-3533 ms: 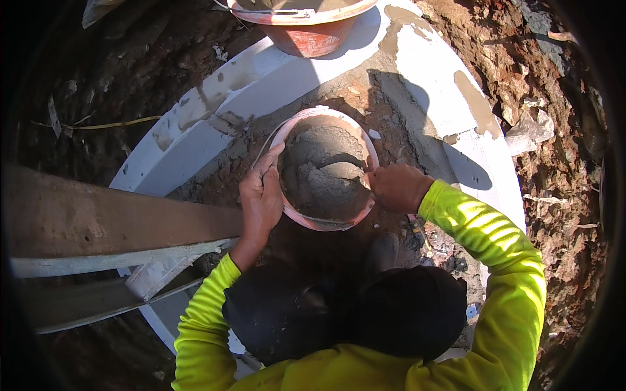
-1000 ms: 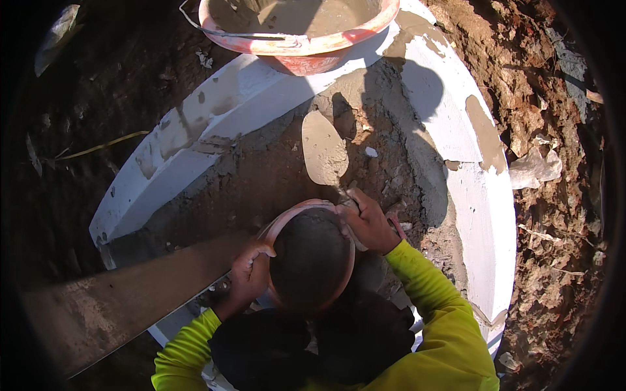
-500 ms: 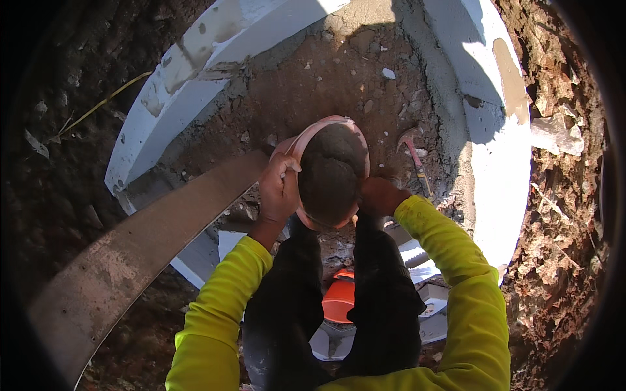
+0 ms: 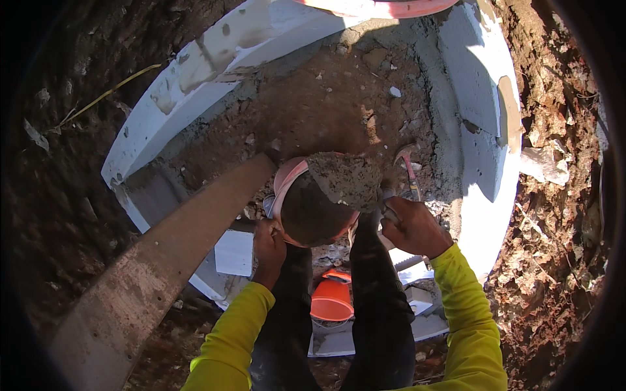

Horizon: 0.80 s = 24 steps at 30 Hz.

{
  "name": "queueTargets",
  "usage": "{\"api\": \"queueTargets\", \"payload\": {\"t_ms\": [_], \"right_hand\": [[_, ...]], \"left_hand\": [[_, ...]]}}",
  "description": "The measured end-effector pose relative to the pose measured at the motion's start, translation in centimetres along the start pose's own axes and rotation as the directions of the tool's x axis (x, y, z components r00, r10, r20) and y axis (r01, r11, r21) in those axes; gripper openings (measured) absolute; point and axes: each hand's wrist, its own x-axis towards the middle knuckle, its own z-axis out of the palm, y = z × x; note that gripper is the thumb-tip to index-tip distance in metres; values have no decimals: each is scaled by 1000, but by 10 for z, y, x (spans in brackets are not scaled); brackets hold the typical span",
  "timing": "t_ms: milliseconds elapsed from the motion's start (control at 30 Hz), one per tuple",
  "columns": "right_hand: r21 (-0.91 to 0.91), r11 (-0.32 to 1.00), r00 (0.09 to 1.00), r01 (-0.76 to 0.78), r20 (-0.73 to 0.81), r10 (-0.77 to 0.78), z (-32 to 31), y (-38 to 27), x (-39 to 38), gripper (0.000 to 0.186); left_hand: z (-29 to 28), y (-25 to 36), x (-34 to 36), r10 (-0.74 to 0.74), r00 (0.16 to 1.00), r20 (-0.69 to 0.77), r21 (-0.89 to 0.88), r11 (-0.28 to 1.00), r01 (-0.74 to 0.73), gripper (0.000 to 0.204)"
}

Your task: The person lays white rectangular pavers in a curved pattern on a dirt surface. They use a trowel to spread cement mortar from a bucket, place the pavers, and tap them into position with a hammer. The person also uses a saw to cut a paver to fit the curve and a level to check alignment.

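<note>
A pinkish bucket (image 4: pixel 291 174) with grey mortar (image 4: pixel 310 215) inside stands in front of my legs, tilted a little. My left hand (image 4: pixel 268 246) is closed on its left edge, near the rim. My right hand (image 4: pixel 414 225) grips the handle of a trowel (image 4: pixel 342 179) just to the right of the bucket. Wet mortar covers the trowel's blade, which hangs over the bucket's far right rim.
White block walls (image 4: pixel 195 85) curve around the dirt floor. A long plank (image 4: pixel 163 254) slants in from the lower left. A hammer (image 4: pixel 411 174) lies right of the bucket. An orange bucket (image 4: pixel 331 303) sits between my legs; another pink rim (image 4: pixel 385 8) shows at the top edge.
My right hand has left the bucket and now holds a mortar-laden trowel. My left hand has shifted down along the bucket, which sits lower in view. A second pink rim has appeared at the top.
</note>
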Motion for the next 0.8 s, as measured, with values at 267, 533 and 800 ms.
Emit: {"api": "queueTargets", "payload": {"t_ms": [267, 533, 800], "right_hand": [[-706, 699, 941, -116, -304, -151, -91, 48, 199, 30], [787, 604, 807, -124, -275, 523, -9, 42, 187, 34], [981, -76, 826, 181, -110, 552, 42, 13, 306, 33]], "left_hand": [[-9, -32, -15, -174, 984, -49, 18, 984, 175, 16], [-36, -63, -50, -478, 877, 47, 96, 876, 473, 29], [-111, 83, -51, -594, 787, 166, -113, 781, 614, 40]]}}
